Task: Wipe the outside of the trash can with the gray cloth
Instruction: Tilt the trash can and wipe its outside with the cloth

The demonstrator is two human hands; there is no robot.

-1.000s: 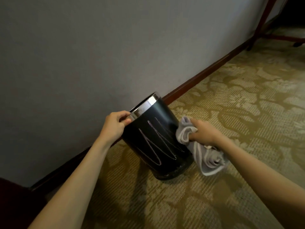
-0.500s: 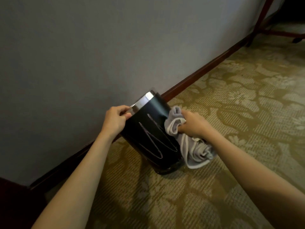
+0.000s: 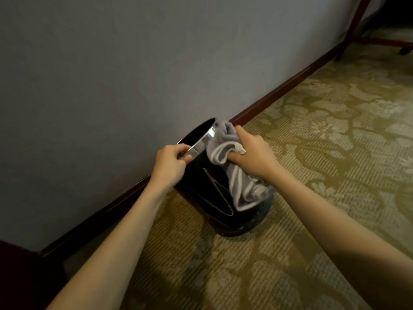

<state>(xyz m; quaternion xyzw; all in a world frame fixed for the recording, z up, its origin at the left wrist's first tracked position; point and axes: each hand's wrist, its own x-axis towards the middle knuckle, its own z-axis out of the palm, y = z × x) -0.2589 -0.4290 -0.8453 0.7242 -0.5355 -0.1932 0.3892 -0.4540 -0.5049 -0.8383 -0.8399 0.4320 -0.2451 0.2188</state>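
A black trash can point(image 3: 210, 198) with a shiny metal rim stands on the carpet next to the wall, tilted toward the wall. Pale zigzag marks run down its side. My left hand point(image 3: 171, 164) grips the metal rim at its near edge. My right hand point(image 3: 252, 155) holds the bunched gray cloth point(image 3: 225, 144) and presses it against the can's upper right side, just below the rim. The cloth's loose end hangs down over the can's right side.
A grey wall point(image 3: 134, 63) with a dark wooden baseboard point(image 3: 279, 92) runs diagonally behind the can. Patterned olive carpet point(image 3: 324, 153) covers the floor. Red-brown furniture legs point(image 3: 353, 25) stand at the top right. A dark object point(image 3: 20, 276) fills the bottom left corner.
My right hand has slid the cloth up the can's side from the middle to the rim. The cloth now covers part of the zigzag marks. My left hand keeps its grip.
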